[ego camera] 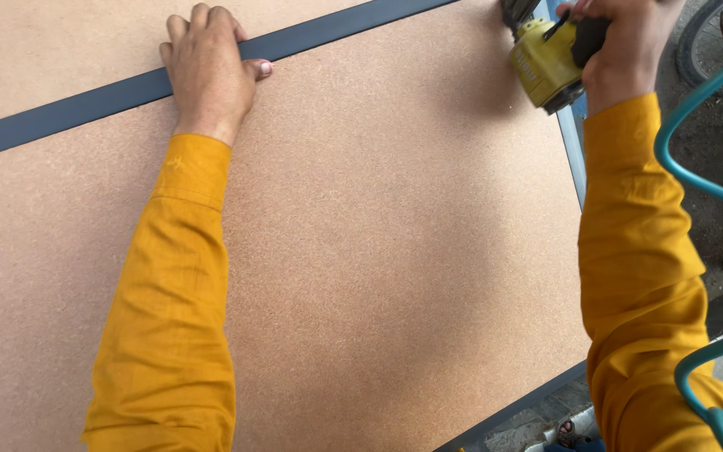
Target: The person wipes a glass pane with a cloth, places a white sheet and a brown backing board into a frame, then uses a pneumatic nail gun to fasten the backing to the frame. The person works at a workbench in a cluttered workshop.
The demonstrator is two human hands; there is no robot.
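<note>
Pressing flat, fingers spread, the left hand [209,71] pins the dark strip [69,109] across the fibreboard panel [395,243] to steady it, while the right hand [621,42] grips the yellow power tool [544,65] at the panel's far corner.

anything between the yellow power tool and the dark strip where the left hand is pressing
Nothing visible. Between the yellow power tool in the right hand and the left hand on the dark strip lies only bare board.

Matt speckled fibreboard panel [395,251]; smooth dark metal strip [85,100].
</note>
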